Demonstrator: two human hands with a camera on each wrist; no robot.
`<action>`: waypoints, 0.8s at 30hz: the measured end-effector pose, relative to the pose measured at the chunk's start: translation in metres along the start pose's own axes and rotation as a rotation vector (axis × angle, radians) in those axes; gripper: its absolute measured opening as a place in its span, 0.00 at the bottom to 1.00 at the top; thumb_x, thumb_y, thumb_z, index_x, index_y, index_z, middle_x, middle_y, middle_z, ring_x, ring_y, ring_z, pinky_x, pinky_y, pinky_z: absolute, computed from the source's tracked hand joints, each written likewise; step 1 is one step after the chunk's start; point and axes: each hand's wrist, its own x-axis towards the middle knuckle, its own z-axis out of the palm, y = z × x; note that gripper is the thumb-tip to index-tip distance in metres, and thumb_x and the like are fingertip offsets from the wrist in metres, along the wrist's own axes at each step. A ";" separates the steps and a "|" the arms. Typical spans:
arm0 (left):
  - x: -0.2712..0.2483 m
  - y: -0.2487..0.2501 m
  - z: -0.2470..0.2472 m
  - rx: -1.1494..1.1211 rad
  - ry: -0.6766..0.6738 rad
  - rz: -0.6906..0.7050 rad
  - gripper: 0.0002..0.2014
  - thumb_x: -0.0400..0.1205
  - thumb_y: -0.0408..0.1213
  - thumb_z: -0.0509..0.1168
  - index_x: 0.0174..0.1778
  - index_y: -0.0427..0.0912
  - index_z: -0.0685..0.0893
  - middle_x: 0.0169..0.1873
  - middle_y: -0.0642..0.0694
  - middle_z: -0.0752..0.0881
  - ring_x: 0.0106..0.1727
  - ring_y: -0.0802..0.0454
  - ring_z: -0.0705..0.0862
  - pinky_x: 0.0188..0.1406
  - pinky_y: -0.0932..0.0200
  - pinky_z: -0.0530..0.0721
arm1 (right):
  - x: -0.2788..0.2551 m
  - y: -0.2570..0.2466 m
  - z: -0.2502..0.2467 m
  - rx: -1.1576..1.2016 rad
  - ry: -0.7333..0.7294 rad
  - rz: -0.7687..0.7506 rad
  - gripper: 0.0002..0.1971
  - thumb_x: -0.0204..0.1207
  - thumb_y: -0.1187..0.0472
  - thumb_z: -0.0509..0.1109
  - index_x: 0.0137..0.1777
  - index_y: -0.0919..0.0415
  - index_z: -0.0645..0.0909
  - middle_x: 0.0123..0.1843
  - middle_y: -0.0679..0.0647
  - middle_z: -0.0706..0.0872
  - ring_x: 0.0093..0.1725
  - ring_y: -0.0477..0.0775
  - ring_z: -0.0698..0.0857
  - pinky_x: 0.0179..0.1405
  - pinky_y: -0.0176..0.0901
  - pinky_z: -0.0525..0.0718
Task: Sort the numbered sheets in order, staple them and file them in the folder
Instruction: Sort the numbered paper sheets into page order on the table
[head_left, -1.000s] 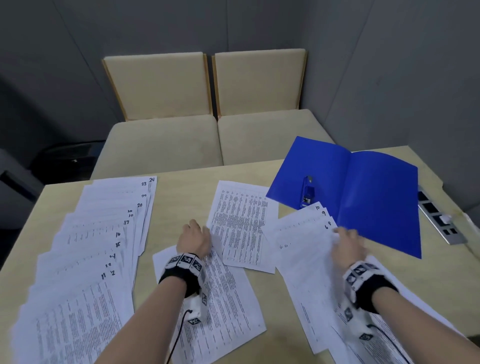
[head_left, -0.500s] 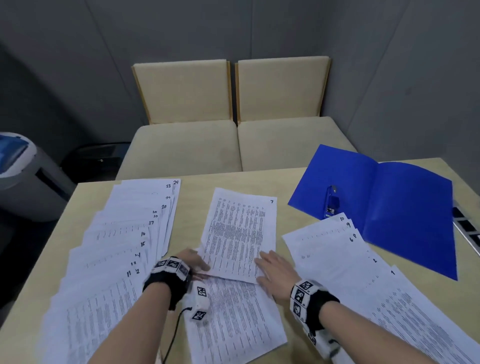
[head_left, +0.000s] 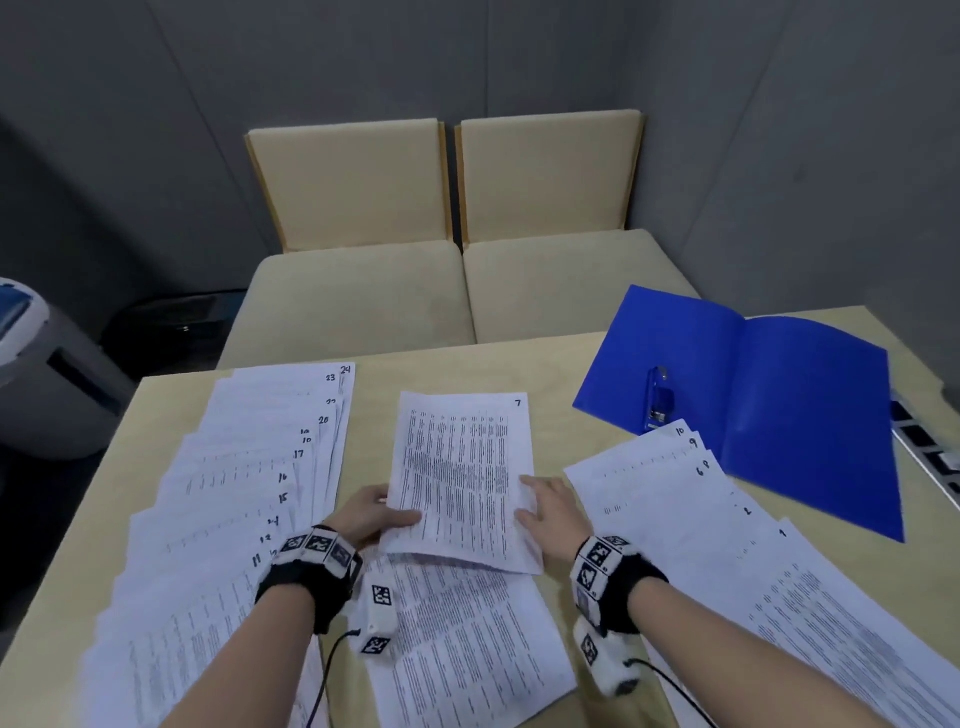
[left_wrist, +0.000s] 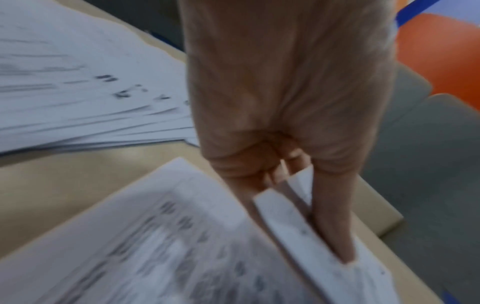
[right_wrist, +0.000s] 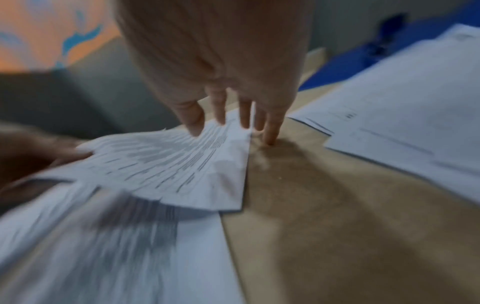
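A tan table (head_left: 457, 371) stands by two cream seats (head_left: 457, 291) and grey walls. Far right, a blue folder (head_left: 810, 415) lies open with a blue stapler (head_left: 658, 400) on it. Sheet 7 (head_left: 462, 467) sits mid-table: the left hand (head_left: 371, 512) pinches its near left edge, and the right hand (head_left: 550, 512) presses straight, spread fingers on its right edge.

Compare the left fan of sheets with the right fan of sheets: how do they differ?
The left fan shows higher numbers, 11 up to 24; the right fan shows low ones: 1, 2, 6, 9, 10. The left fan has more sheets than the right fan. The left fan touches no folder; the right fan's top corner overlaps the blue folder. Both lie flat on the table, staggered so their handwritten corner numbers show.
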 end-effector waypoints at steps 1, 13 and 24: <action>-0.003 0.009 0.002 -0.042 -0.023 0.039 0.12 0.73 0.27 0.75 0.50 0.27 0.84 0.40 0.33 0.90 0.33 0.46 0.89 0.36 0.55 0.86 | 0.004 0.002 -0.006 0.112 0.070 0.087 0.27 0.81 0.55 0.62 0.79 0.58 0.63 0.76 0.57 0.67 0.78 0.58 0.66 0.75 0.46 0.65; -0.008 0.071 0.037 0.039 -0.236 0.145 0.09 0.69 0.32 0.76 0.43 0.39 0.88 0.46 0.40 0.92 0.47 0.47 0.89 0.45 0.58 0.88 | 0.006 0.014 -0.059 0.951 0.028 0.371 0.14 0.74 0.72 0.70 0.59 0.67 0.79 0.59 0.65 0.85 0.58 0.64 0.85 0.64 0.61 0.81; 0.010 0.052 0.071 0.214 0.112 0.180 0.05 0.78 0.36 0.72 0.45 0.38 0.85 0.35 0.43 0.86 0.33 0.49 0.83 0.32 0.59 0.82 | -0.011 0.071 -0.101 0.270 0.010 0.177 0.12 0.73 0.72 0.67 0.52 0.56 0.77 0.51 0.56 0.81 0.48 0.54 0.82 0.48 0.44 0.83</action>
